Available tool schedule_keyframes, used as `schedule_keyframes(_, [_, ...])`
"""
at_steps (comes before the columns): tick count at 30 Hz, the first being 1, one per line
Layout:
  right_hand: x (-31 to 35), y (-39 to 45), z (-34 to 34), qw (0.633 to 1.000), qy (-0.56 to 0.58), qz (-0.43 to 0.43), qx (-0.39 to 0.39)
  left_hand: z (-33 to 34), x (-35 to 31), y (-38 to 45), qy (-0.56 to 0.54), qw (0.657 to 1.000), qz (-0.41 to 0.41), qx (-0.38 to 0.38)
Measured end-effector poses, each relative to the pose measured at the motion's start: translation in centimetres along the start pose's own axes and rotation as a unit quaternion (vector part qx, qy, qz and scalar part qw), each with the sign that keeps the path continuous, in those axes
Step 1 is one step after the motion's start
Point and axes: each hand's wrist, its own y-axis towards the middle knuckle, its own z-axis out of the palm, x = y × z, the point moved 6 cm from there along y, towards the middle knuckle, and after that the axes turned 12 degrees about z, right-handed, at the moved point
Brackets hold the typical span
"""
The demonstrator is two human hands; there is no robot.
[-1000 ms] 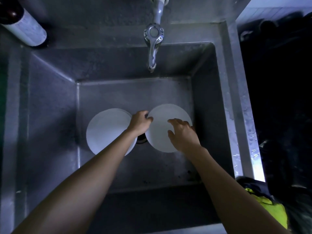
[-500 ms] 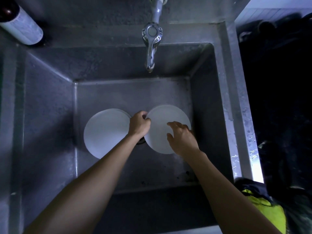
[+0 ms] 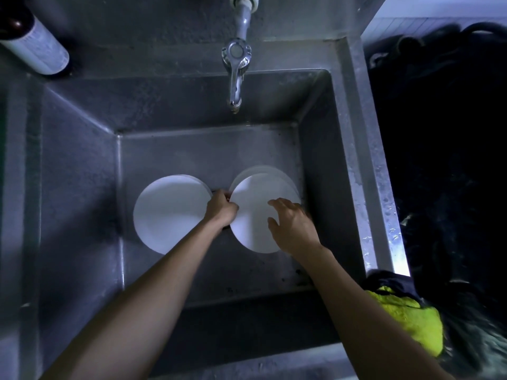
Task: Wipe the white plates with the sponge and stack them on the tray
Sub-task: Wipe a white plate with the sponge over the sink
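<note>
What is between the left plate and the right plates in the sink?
The left hand, gripping the top right plate's edge beside the left plate, in the head view.

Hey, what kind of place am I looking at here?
Most likely a dim kitchen or scullery wash station: a deep stainless steel sink under a chrome tap, with white plates lying in the basin and a bottle on the ledge.

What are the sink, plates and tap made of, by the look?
Sink: brushed stainless steel, likely; dull grey sheen, folded corners.
Plates: glazed ceramic or melamine, can't tell which; smooth, uniform white.
Tap: chromed metal; mirror-bright highlights.
</note>
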Motion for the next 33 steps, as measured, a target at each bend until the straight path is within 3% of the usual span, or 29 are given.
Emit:
schedule_keyframes(9, [-0.2, -3.9, -2.1, 1.000, 0.004, 0.020, -0.021, 0.4, -1.3, -4.3, -0.038, 0.998, 0.023, 0.043])
schedule_keyframes(18, [-2.3, -10.3, -4.9, 0.996, 0.014, 0.056, -0.073, -1.3, -3.5, -9.7, -0.056, 0.997, 0.061, 0.003])
schedule_keyframes(33, [-10.2, -20.3, -5.8, 0.963, -0.054, 0.205, -0.165, -2.8, -6.8, -17.4, -0.117, 0.990, 0.072, -0.009])
